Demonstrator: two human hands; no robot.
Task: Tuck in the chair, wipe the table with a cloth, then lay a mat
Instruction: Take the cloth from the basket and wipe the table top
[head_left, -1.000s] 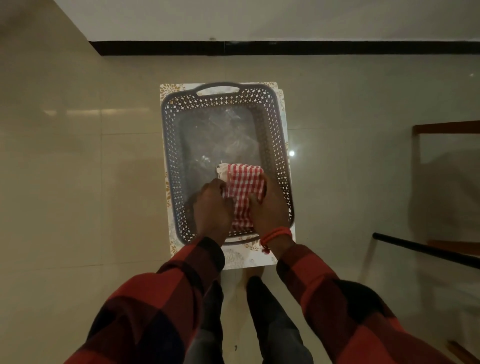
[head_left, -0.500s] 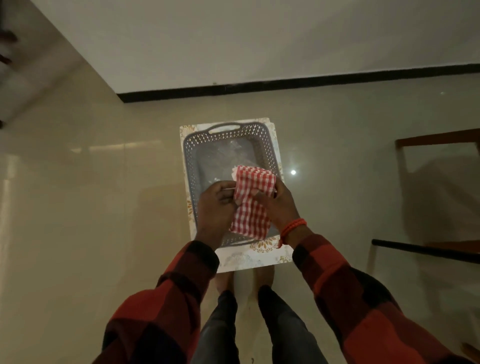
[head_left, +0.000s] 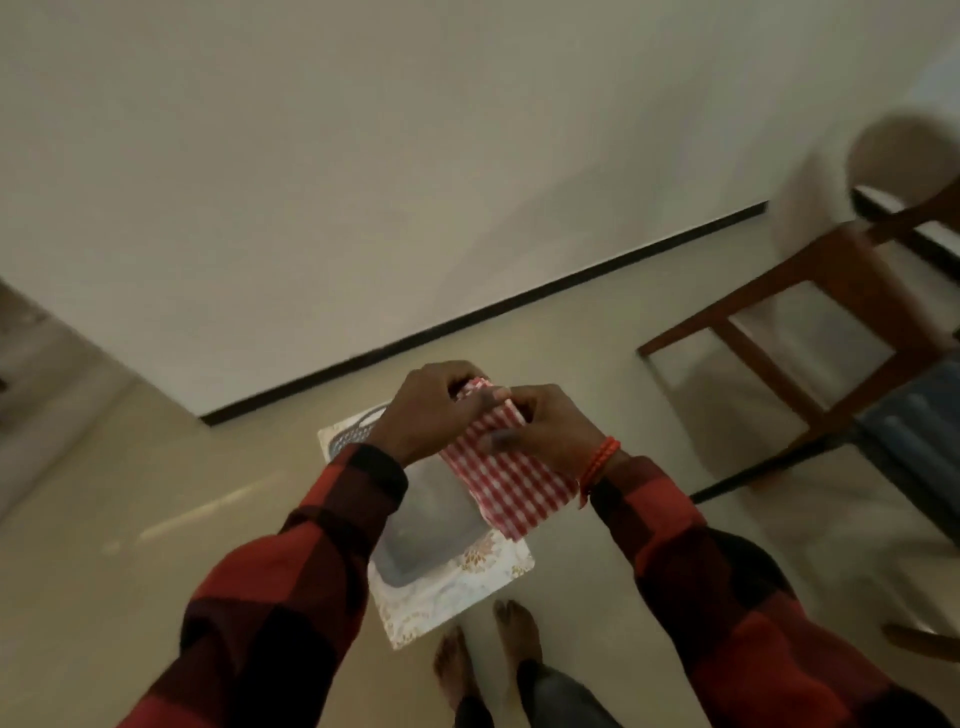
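Cloth (head_left: 506, 480): red-and-white checked, folded, held up in the air above the grey basket (head_left: 431, 525) | your left hand (head_left: 431, 415): fingers curled onto its top edge | your right hand (head_left: 545, 434): fingers pinching that same edge | basket sits on the patterned mat (head_left: 467, 582) on the floor | wooden chair (head_left: 831, 312) stands well apart at your right.

Head camera, facing down (tilted), close above floor (head_left: 130, 519)

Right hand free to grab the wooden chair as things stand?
Probably not yet. The right hand and left hand both pinch the checked cloth, and the wooden chair stands well off to the right, with bare floor between.
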